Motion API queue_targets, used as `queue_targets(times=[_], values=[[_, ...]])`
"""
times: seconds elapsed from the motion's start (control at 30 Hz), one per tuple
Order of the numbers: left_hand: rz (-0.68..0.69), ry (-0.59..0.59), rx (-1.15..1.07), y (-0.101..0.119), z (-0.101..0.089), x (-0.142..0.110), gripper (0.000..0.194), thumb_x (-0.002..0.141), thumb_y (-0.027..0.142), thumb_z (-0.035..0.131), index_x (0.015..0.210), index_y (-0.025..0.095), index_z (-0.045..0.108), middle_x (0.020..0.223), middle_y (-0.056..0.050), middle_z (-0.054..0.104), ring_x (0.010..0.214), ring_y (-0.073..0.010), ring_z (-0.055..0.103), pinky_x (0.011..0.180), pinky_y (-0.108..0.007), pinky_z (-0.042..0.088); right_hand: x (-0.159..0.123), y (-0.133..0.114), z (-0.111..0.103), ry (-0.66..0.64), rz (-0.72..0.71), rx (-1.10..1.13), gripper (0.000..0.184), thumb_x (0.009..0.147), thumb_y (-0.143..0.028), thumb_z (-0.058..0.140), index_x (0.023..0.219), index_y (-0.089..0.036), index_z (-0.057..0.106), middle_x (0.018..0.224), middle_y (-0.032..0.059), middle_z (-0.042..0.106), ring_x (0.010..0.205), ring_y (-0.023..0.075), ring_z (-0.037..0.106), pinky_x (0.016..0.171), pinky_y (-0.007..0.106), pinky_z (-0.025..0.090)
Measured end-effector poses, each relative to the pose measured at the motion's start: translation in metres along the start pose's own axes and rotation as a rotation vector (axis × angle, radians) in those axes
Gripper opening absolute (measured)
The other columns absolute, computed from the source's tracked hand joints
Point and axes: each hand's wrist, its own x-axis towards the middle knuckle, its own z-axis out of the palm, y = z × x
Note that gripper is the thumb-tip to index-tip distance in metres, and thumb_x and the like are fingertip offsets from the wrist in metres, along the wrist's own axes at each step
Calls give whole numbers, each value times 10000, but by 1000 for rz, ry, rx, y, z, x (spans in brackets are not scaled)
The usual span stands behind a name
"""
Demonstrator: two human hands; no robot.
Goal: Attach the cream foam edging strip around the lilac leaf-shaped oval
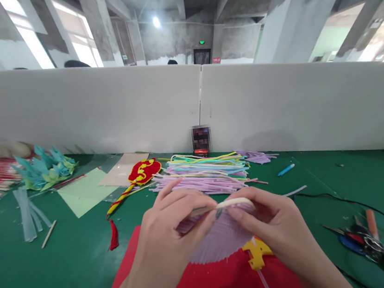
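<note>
Between my two hands is a lilac fan-shaped piece (217, 239) built from rows of pipe cleaners. A cream pipe cleaner (236, 201) runs along its upper edge. My left hand (177, 225) pinches that edge near the middle, thumb and fingertips together. Just to the right, my right hand (267, 214) pinches the same edge where the cream strip curves. Both hands hide parts of the piece. Below it lies a red sheet (202, 287), and a yellow glue gun (257, 253) with a clear glue stick rests there beside my right hand.
Behind my hands lies a pile of pastel pipe cleaners (209, 172), with a phone (201, 141) against the white partition (120, 106). A red-and-yellow fan ornament (144, 171) and green paper (82, 190) are left. Pliers and scissors (372, 243), a black cable (353, 201) and a blue pen (286, 170) lie right.
</note>
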Motion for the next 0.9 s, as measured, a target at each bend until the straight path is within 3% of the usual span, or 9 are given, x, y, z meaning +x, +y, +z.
queue_targets(times=[0.3, 0.6, 0.9], values=[[31, 7, 20, 2, 0, -1, 82, 844, 205, 614, 787, 262, 605, 759, 116, 681, 727, -96, 649, 1039, -371, 359, -1, -3, 1, 18, 6, -10, 93, 753, -280, 646, 758, -202, 695, 707, 6, 650, 688, 137, 594, 598, 226, 463], [-102, -28, -20, 3, -2, 2, 82, 829, 220, 602, 768, 258, 642, 747, 80, 699, 717, -130, 653, 1029, -404, 407, 4, 5, -4, -37, -56, -87, 138, 773, -337, 669, 835, -226, 721, 799, 23, 709, 743, 156, 645, 650, 240, 523], [-125, -30, -27, 5, -3, 5, 85, 815, 217, 607, 754, 246, 658, 728, 69, 698, 676, -127, 648, 989, -397, 450, 4, 8, -2, -20, -52, -100, 163, 771, -358, 674, 837, -214, 709, 801, 26, 700, 750, 157, 642, 660, 245, 522]])
